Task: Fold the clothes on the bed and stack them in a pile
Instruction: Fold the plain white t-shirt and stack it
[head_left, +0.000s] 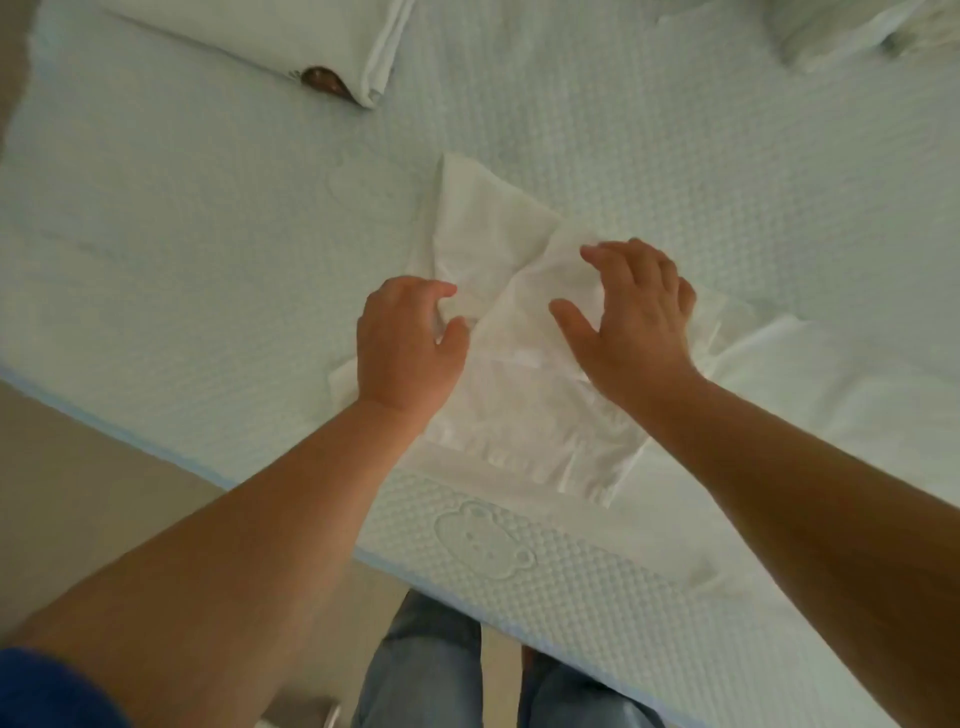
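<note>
- Pale quilted bed (208, 218) fills the view, its near edge running across the bottom, with a strip of floor (78, 467) to the left and the person's jeans (431, 670) below.
- Middle of the bed: a white garment (519, 415), partly folded, one panel turned across its centre and more cloth trailing off to the right.
- Far left, well apart, a folded white piece (291, 47) already lies flat, most likely the start of the pile. A crumpled item (841, 31) waits at the top right.
- Left hand (410, 348) sits on the garment's left side, thumb and fingers pinched on a small tuck of cloth.
- Right hand (634, 317) is spread wide, palm down, fingers splayed over the turned panel, pressing rather than gripping.
- Both forearms reach forward from the bed's edge, wrists roughly level, hands close together.
- Step in hand, as I read it: a fold midway, smoothing and setting the crease.
- Next move probably calls for bringing the loose right side in, then carrying it to the folded piece.
</note>
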